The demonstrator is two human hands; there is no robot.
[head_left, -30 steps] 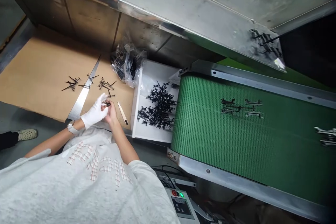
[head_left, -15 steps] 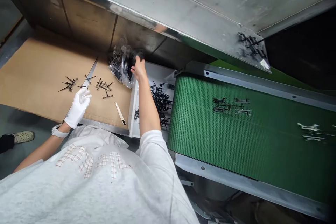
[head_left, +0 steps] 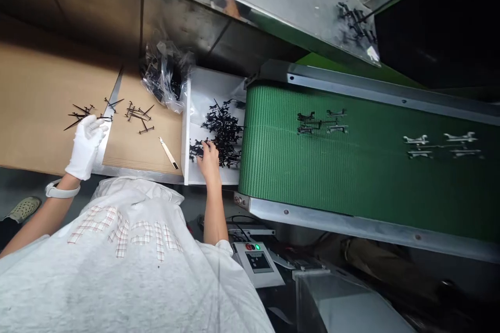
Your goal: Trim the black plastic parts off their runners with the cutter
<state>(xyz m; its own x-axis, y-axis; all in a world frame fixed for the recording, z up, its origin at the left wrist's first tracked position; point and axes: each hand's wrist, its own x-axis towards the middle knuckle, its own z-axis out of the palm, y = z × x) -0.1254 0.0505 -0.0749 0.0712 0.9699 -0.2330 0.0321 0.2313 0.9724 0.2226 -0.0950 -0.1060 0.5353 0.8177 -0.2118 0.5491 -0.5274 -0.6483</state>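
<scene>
1. Left hand (head_left: pixel 86 146) in a white cotton glove: fingers (head_left: pixel 97 127) open and spread, nothing visible in them, near the cardboard's (head_left: pixel 42 109) lower edge, just beside a few loose parts (head_left: pixel 136 112).
2. Right hand (head_left: pixel 209 161), bare: fingers (head_left: pixel 205 146) curled down onto the black parts (head_left: pixel 222 132), touching them; no telling whether gripping.
3. Black parts: thin, spiky, tangled heap in the white tray (head_left: pixel 214 83), near its belt-side edge.
4. Raised tray wall between heap and cardboard, in the way of any straight move across.
5. Craft knife (head_left: pixel 169 153) on the cardboard, just beside that wall; clear bag (head_left: pixel 166 80), crinkled, dark contents, at the tray's far corner.
6. Green belt (head_left: pixel 312 166), finely ribbed, in steel rails, along the tray's other edge; black and silver parts in rows on top.
</scene>
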